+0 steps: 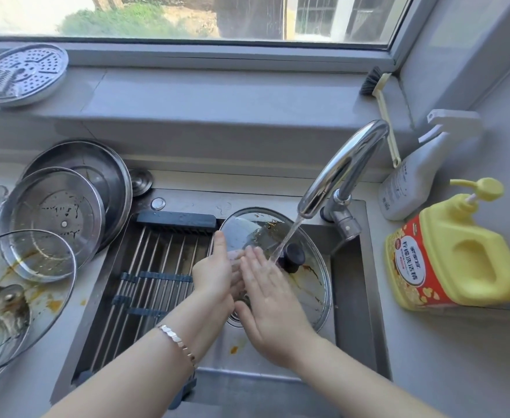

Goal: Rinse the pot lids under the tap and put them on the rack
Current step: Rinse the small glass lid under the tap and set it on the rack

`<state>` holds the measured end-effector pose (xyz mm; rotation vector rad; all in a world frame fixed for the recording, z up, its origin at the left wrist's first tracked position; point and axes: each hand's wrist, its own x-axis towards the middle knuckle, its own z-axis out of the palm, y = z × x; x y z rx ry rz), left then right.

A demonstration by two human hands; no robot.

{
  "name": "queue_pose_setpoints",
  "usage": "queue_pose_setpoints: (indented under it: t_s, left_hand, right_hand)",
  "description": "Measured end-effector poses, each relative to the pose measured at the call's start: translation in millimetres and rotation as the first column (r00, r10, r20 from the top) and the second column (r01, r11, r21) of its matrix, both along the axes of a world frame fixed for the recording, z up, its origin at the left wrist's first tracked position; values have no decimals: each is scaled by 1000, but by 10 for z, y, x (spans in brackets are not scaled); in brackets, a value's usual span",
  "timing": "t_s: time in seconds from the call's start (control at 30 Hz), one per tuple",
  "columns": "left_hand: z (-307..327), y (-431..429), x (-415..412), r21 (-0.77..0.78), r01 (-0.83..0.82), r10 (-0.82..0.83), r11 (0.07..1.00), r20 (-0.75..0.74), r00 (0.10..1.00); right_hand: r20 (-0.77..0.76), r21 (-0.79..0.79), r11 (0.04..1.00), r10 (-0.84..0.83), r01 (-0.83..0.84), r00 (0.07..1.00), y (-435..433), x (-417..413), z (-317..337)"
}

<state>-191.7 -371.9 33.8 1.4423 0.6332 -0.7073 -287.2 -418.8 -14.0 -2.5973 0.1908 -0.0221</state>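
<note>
The left hand (214, 271) is gripping the edge of the glass lid (309, 285), tilted in the sink (358, 297). The right hand (273, 303) is lying flat and open, rubbing it. Water from the tap (341, 167) is hitting the knob (294, 257). The lid is probably wet, slippery and breakable, so the rim or knob is safest.

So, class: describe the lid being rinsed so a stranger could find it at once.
Start at the chrome tap over the sink. Its stream lands on a glass lid tilted in the basin. Unlike the lids piled on the left counter, it has a dark knob and both hands on it.
</note>
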Motion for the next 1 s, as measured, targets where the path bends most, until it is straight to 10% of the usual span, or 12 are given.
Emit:
queue_pose_setpoints:
  t_s: [0.2,0.4,1.0]
  left_hand:
    - [31,19,-106,51,-2,-4,999,131,991]
    - [47,126,-17,-6,-55,55,998,80,995]
    - [51,226,-289,117,137,-161,984,228,960]
  right_hand:
    - [-49,113,979,-165,170,985,-144,443,239]
    - [124,-5,1000,10,-10,992,74,105,177]
    - [-194,195,957,-175,213,965,1,397,393]
